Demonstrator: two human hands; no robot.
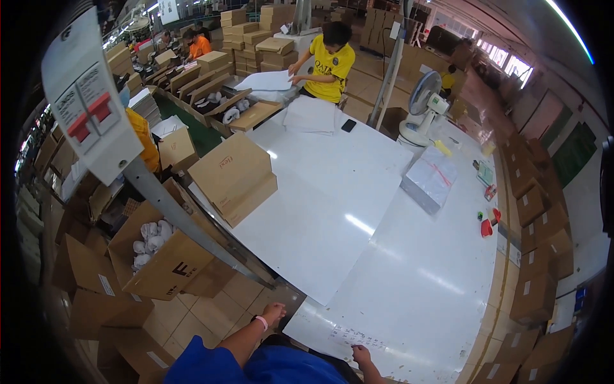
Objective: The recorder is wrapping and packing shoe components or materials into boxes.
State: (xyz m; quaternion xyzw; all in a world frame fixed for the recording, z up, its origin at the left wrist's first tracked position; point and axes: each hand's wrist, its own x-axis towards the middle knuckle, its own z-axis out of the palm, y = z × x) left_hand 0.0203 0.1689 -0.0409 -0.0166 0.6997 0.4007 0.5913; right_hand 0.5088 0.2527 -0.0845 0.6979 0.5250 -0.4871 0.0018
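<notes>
1. From my remote station I see my left hand [274, 314] just beside the white tabletop [307, 198], fingers curled inward; I cannot tell whether they grip anything.
2. My right hand [362, 354] is at the tabletop's near edge, close to dark handwritten marks [357, 336] on its surface; its fingers look bent, but I cannot make out their grip.
3. On my left, a slanted metal post [185, 224] with a switch box [93, 105] crosses in front of an open carton [169, 262] holding white bundles [152, 243].
4. A cardboard box [236, 176] stands at the tabletop's left edge.
5. Farther right are a paper stack [428, 182], a fan [427, 96] and a red object [487, 228].
6. Beyond a black phone [348, 125], a co-worker [329, 67] handles white sheets [265, 81].
</notes>
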